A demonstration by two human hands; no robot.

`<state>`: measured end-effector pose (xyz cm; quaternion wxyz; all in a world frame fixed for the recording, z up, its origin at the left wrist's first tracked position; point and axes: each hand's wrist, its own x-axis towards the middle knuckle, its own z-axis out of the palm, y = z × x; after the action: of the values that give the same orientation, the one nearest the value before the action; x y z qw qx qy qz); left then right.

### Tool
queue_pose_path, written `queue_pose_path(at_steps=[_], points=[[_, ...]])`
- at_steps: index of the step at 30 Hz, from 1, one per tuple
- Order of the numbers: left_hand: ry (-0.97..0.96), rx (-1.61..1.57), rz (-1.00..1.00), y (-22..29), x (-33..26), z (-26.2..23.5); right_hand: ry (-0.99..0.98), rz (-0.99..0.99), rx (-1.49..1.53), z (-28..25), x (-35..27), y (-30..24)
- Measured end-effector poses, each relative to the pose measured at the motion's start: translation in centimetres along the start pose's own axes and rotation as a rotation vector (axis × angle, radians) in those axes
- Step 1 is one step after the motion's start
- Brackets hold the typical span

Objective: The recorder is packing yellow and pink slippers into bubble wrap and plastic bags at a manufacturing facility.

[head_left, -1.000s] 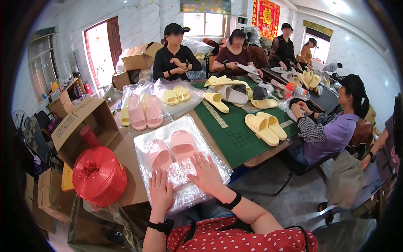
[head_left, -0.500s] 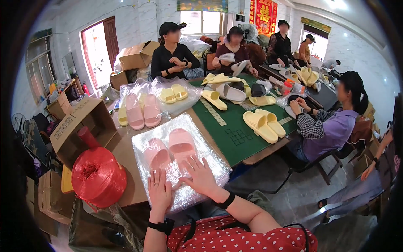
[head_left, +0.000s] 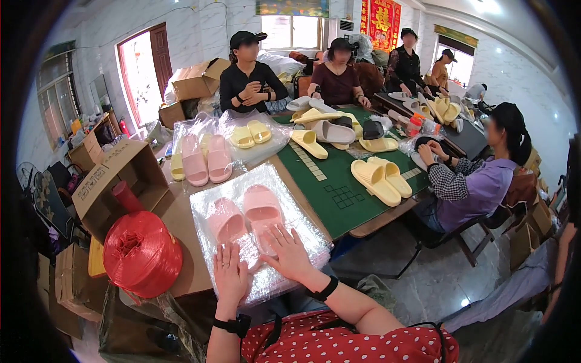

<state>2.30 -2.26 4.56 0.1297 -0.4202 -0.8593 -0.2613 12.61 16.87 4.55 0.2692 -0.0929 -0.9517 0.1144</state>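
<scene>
Two pink slippers [head_left: 262, 207] lie side by side on a stack of clear plastic bags [head_left: 281, 181] at the table's near edge. I cannot tell whether they are inside the top bag. My left hand [head_left: 230, 272] rests flat with straight fingers at the near end of the left slipper. Over the near end of the right slipper, my right hand [head_left: 288, 254] lies with its fingers spread. Neither hand grips anything. Beyond the stack, another pink pair [head_left: 207, 160] sits in clear plastic, and yellow slippers [head_left: 251, 134] lie on clear plastic beside it.
A red roll of plastic twine [head_left: 142, 254] stands left of the stack, before an open cardboard box [head_left: 121, 181]. Across the green tabletop [head_left: 327, 209] lie yellow slippers [head_left: 381, 179] and grey ones [head_left: 333, 134]. Several co-workers are around the tables; one in purple [head_left: 478, 190] handles a slipper.
My hands have not visibly moved. The co-worker in dark red has put the light-coloured slippers down on the pile. At the far right, a standing person has shifted mostly out of view.
</scene>
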Motion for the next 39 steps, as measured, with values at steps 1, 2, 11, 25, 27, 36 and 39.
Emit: queue_pose_path(at_steps=[1,2,11,25,27,36,39], points=[[-0.001,0.002,-0.002,0.1,0.0,0.0,0.0,0.0,-0.001,0.0,0.0,0.0],[-0.001,0.001,-0.002,0.0,0.0,0.1,-0.006,0.003,-0.006,0.0,0.0,0.0],[0.001,-0.01,-0.019,-0.4,0.0,0.4,-0.058,-0.033,-0.019,-1.5,1.0,-3.9],[0.017,-0.042,-0.019,-0.3,0.0,0.3,-0.107,-0.047,-0.016,-0.2,0.4,-1.3],[0.012,-0.04,-0.022,-0.3,-0.1,0.2,-0.06,0.049,-0.028,-0.9,0.1,0.3],[0.025,-0.035,-0.008,0.0,0.0,0.1,-0.011,0.05,0.018,-0.3,-0.3,1.7],[0.02,-0.035,-0.012,0.0,0.1,0.1,-0.005,0.051,0.021,-0.1,-0.2,1.9]])
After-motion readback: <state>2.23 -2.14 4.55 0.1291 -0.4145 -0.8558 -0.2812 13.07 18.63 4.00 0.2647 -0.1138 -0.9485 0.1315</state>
